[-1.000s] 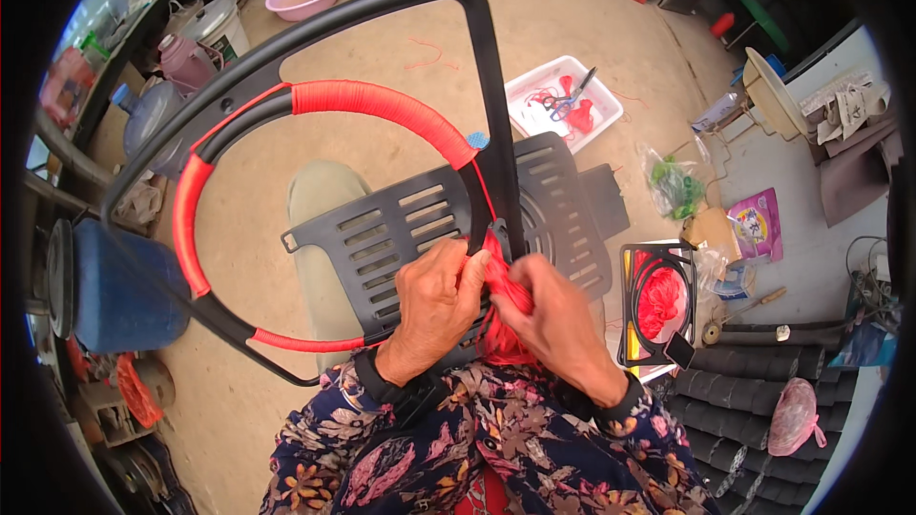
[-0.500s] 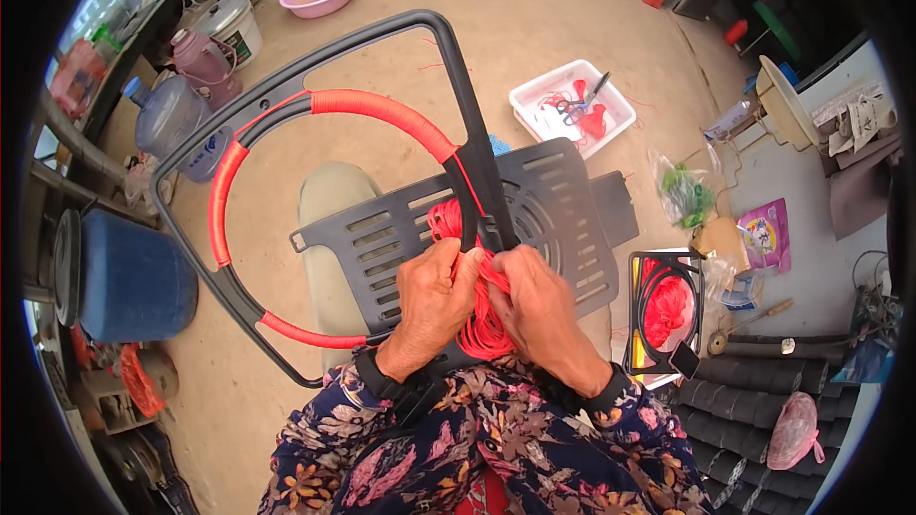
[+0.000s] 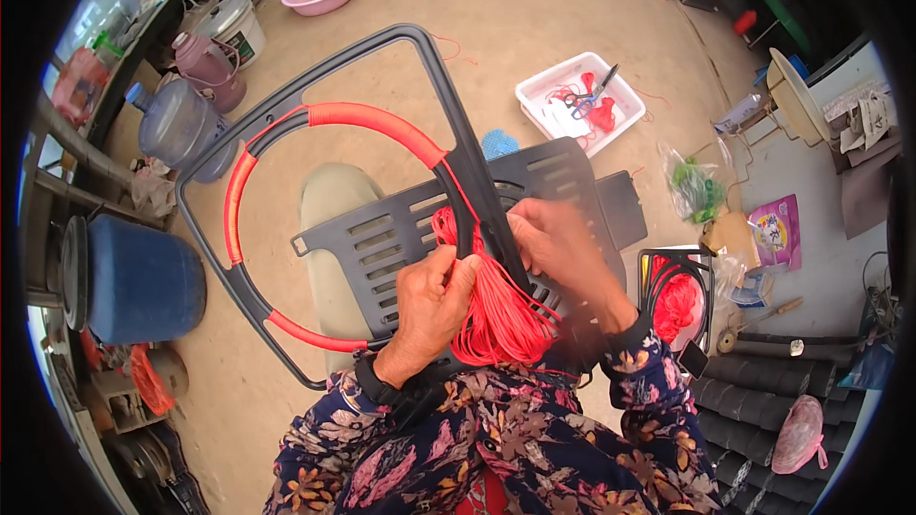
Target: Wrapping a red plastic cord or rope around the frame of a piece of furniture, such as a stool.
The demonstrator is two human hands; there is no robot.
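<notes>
1. The black ring (image 3: 464, 234), set inside the black frame (image 3: 444, 95), is above the person's lap, over a slotted panel (image 3: 403, 246).
2. Done: red windings (image 3: 377, 121) sit tight and even along its top, with further wrapped stretches down the left and along the bottom.
3. Bare: short black gaps show at upper left and lower left, and the right side below the top windings is uncovered. Whether every gap needs covering, I cannot tell.
4. A single red strand (image 3: 461, 186) runs from the top windings down that bare side, so the work seems partway through, with this side unfinished.
5. The left hand (image 3: 431, 288) is closed around the ring's right side, by the hanging cord (image 3: 501, 319); this loose bundle looks plentiful.
6. The right hand (image 3: 563, 243), blurred, has bent fingers at the frame's right bar; whether it pinches a strand, I cannot tell.
</notes>
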